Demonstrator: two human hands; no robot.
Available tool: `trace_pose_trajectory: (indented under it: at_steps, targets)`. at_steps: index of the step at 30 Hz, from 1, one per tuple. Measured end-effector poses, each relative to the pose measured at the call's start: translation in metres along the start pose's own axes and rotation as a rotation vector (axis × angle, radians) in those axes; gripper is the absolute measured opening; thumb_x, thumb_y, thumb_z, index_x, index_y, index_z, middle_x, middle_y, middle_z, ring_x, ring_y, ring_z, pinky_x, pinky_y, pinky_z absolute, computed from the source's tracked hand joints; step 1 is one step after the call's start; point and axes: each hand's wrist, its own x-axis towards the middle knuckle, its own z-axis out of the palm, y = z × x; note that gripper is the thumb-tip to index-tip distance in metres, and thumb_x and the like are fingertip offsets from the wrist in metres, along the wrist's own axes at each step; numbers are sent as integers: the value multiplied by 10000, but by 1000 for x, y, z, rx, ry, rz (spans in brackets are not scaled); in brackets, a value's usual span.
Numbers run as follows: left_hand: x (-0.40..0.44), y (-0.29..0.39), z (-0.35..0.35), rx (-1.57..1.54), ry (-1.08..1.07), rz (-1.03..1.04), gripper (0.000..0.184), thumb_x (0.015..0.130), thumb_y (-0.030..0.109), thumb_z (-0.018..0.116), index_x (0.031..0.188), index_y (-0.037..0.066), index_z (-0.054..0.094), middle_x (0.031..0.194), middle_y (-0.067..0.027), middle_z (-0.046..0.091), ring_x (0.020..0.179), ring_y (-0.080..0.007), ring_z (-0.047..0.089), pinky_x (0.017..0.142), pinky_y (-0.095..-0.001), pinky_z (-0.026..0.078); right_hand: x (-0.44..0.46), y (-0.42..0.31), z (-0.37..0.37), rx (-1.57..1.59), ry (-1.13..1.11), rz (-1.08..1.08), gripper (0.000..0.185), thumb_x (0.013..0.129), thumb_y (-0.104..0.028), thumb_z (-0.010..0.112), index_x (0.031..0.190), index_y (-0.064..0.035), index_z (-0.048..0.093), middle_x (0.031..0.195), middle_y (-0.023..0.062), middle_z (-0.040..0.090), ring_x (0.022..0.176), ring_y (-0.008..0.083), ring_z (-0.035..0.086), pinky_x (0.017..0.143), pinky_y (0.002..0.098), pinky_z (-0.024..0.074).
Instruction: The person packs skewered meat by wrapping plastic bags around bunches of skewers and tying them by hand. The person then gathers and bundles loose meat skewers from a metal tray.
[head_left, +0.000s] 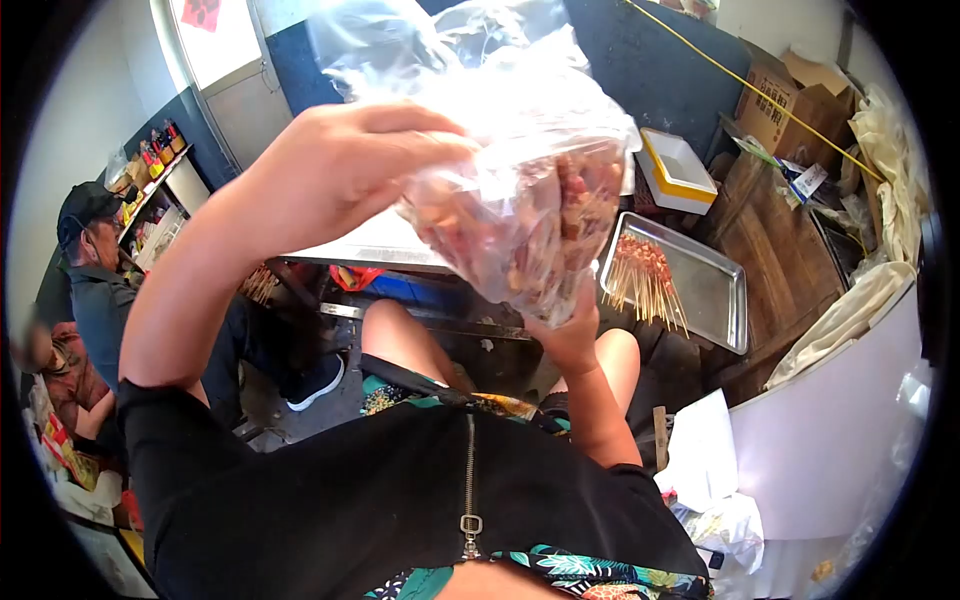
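Observation:
A clear plastic bag (520,220) filled with reddish pieces of meat hangs in the air before me. My left hand (375,165) grips its upper left side, fingers bent into the plastic. From below, my right hand (570,325) holds the bag's lower end, its fingers partly hidden behind the plastic. To the right lies a metal tray (715,290) with a bunch of meat skewers (643,275) at its left side, sticks pointing toward me. Part of a white board (375,243) shows behind the bag.
Two people (100,245) sit at the left. A yellow and white container (677,170) stands behind the tray, on the right a wooden surface (775,250) with a cardboard box (790,100) beyond. A blue container (400,288) sits under the board.

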Motion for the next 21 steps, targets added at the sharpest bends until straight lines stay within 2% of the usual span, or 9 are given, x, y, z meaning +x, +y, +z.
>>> trace_pose_trajectory:
  at_steps: [6, 7, 9, 13, 14, 17, 18, 20, 21]
  targets:
    - [-46, -25, 31, 303, 249, -406, 349, 614, -76, 544, 947, 15, 596, 938, -155, 575, 989, -351, 529, 875, -410, 433, 8, -4, -18, 37, 81, -106, 935, 634, -3, 742, 1400, 24, 206, 1331, 130, 414, 1197, 227, 448, 983, 346, 381]
    - [-47, -31, 41, 302, 254, -406, 349, 614, -76, 544, 947, 15, 596, 938, -155, 575, 989, -351, 529, 875, -410, 433, 11, -7, -16, 34, 80, -109, 935, 634, -3, 742, 1400, 24, 206, 1331, 130, 414, 1197, 227, 448, 983, 346, 381]
    - [-44, -36, 64, 232, 321, -322, 300, 633, -86, 554, 915, 14, 576, 979, -163, 570, 915, -366, 540, 860, -402, 435, 14, -14, -11, -77, 258, -173, 913, 575, -86, 784, 1340, 27, 298, 1141, 174, 567, 1032, 268, 593, 871, 347, 470]
    - [-34, -25, 40, -402, -410, -423, 187, 745, 26, 575, 918, 51, 642, 861, -141, 634, 853, -284, 596, 798, -358, 468, 8, -14, -18, -144, 262, -178, 912, 582, -77, 779, 1344, 29, 290, 1144, 173, 566, 1032, 273, 595, 870, 354, 472]
    - [-29, -27, 24, -227, -492, -361, 126, 811, 100, 605, 913, 66, 671, 823, -98, 662, 772, -219, 621, 724, -329, 490, 5, -12, -19, -166, 221, -163, 925, 604, -44, 769, 1372, 24, 260, 1218, 154, 516, 1099, 252, 542, 924, 341, 428]
    - [-6, -19, -12, -247, -22, -509, 155, 879, 215, 618, 921, 81, 683, 808, -99, 652, 732, -156, 621, 644, -302, 491, -1, -12, -12, -79, 172, -84, 935, 630, -1, 756, 1401, 25, 227, 1279, 124, 482, 1158, 231, 497, 979, 325, 386]
    - [1, -15, -7, -250, -24, -512, 155, 879, 215, 618, 921, 81, 683, 808, -99, 652, 732, -156, 621, 644, -302, 491, -1, -11, -7, 35, 150, -28, 932, 638, 10, 748, 1404, 23, 217, 1299, 123, 463, 1168, 230, 488, 981, 329, 387]
    - [30, 1, 15, -22, 326, -174, 139, 860, 201, 626, 939, 99, 680, 835, -91, 638, 778, -179, 617, 675, -316, 489, -4, -6, 4, 238, 125, 65, 931, 654, 53, 724, 1415, 13, 189, 1342, 122, 408, 1199, 228, 452, 987, 346, 391]
    - [40, 12, 31, 79, 245, 35, 173, 800, 162, 640, 968, 132, 670, 876, -60, 616, 830, -204, 596, 720, -323, 483, -4, -4, 7, 235, 129, 69, 931, 654, 53, 724, 1415, 13, 189, 1342, 122, 408, 1199, 228, 452, 987, 346, 391]
